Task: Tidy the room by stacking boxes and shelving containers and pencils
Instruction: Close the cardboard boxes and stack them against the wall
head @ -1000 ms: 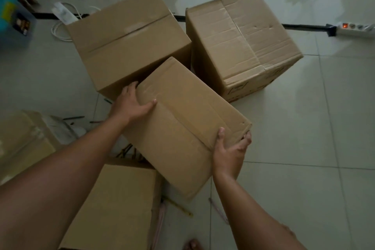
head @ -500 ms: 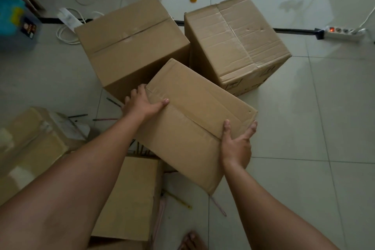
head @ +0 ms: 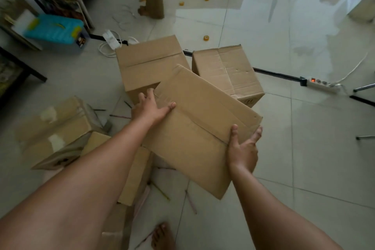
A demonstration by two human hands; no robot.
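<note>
Both hands carry a closed cardboard box [head: 199,128], tilted, above the tiled floor [head: 304,148]. The left hand [head: 151,107] grips its left corner, fingers spread; the right hand [head: 243,148] clamps its right edge, thumb on top. 2 larger boxes [head: 150,67] stand behind; what look like pencils [head: 190,202] lie below.

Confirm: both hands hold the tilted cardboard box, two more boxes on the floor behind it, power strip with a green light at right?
Not quite: the power strip shows a red light, not green, in the head view. The rest holds: left hand and right hand hold the tilted box; two boxes stand behind.
</note>
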